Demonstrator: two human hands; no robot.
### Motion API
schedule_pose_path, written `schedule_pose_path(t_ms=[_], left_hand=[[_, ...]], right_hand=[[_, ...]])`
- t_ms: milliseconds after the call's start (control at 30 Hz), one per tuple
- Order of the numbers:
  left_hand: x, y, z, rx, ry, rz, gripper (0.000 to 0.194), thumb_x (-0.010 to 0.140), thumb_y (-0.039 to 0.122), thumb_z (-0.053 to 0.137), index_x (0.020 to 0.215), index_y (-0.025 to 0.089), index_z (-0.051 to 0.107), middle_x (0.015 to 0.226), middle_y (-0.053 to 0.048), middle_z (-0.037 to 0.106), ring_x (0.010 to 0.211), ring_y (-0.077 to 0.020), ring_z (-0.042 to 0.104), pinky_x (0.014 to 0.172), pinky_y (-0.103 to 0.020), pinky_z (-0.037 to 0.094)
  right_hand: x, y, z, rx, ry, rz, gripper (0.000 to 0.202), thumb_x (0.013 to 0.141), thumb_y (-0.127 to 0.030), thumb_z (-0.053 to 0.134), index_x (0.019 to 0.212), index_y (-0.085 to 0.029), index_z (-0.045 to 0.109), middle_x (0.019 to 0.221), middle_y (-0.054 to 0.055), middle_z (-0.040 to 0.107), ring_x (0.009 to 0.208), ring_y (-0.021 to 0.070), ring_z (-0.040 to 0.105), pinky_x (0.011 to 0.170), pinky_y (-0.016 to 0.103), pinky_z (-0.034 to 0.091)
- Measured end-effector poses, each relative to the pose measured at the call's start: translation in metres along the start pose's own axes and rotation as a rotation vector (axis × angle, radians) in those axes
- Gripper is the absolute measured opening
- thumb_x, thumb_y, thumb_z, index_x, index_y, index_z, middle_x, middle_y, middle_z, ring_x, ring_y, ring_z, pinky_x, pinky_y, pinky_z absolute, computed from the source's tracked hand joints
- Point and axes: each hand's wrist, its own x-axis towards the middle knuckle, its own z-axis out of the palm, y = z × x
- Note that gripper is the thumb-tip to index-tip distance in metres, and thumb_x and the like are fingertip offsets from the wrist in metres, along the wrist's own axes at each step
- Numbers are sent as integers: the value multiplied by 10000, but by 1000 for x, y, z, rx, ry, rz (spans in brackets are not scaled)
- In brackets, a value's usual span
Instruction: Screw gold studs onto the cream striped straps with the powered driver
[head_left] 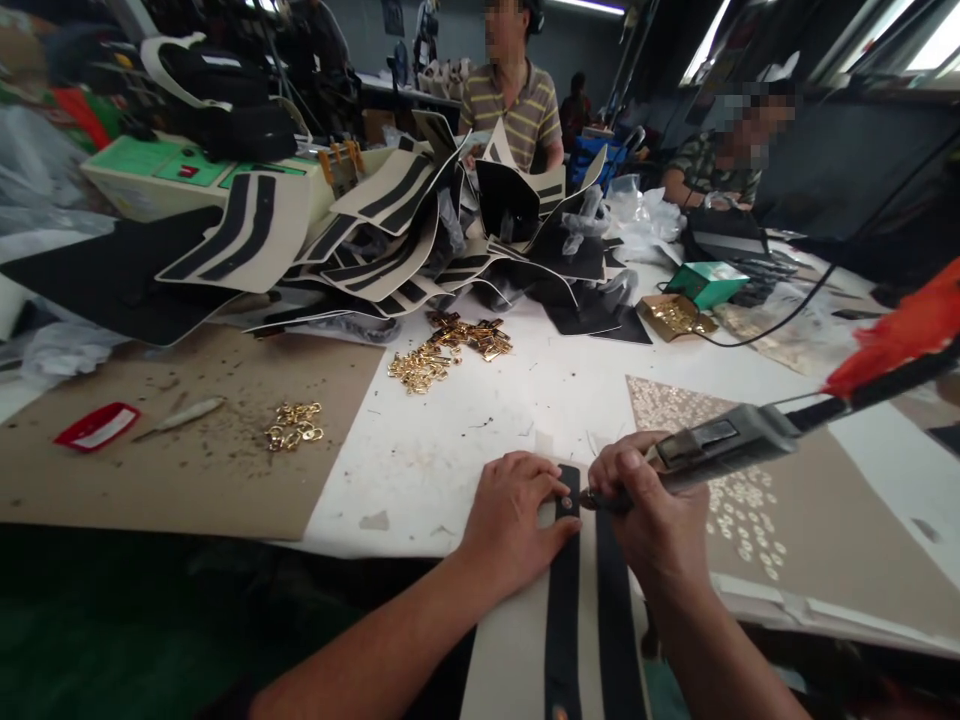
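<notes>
The striped panel (517,650) lies at the front edge of the white table (420,460), its lower part reaching past that edge. At its upper end, the left hand (514,520) presses flat, thumb and forefinger apart on either side of a small round fitting (568,503) in a dark stripe. Over the panel's right side, the right hand (664,510) has its fingers closed around a grey handheld tool (720,445), the tip near the fitting; whether they touch, I cannot tell. Beyond the panel are gold metal pieces (420,368) and a heap of similar panels (382,280); to its right, a brown sheet (847,510) bears small pale rings (750,520).
</notes>
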Motion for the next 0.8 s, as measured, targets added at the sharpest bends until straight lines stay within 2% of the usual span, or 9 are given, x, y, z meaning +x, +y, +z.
schedule_pose_path(t_ms=[200, 467, 633, 800], left_hand=[[1, 1, -2, -16, -23, -7, 342, 702, 248, 924, 992, 272, 745, 1210, 10, 726, 1216, -272, 594, 1036, -476, 426], [2, 1, -2, -26, -27, -13, 323, 718, 246, 916, 985, 265, 735, 1214, 12, 717, 1219, -268, 587, 1039, -473, 410], [1, 2, -2, -18, -37, -2, 290, 731, 243, 904, 951, 246, 715, 1211, 3, 715, 1211, -265, 589, 1039, -466, 410], [2, 2, -2, -13, -48, -8, 250, 763, 257, 877, 950, 254, 710, 1199, 12, 710, 1217, -257, 583, 1032, -454, 414]], right_hand=[[3, 6, 0, -85, -23, -64, 298, 880, -408, 784, 780, -228, 569, 619, -43, 559, 518, 132, 532, 514, 279, 472], [0, 7, -1, -135, -44, -52, 238, 894, -330, 755, 778, -229, 574, 601, -53, 554, 502, 131, 532, 534, 295, 486], [3, 9, -6, -183, -145, -29, 218, 887, -303, 738, 768, -228, 572, 633, -35, 581, 556, 146, 569, 562, 303, 494], [11, 10, -6, -180, -287, 22, 231, 903, -304, 710, 757, -234, 546, 604, -48, 553, 530, 131, 524, 532, 286, 459]])
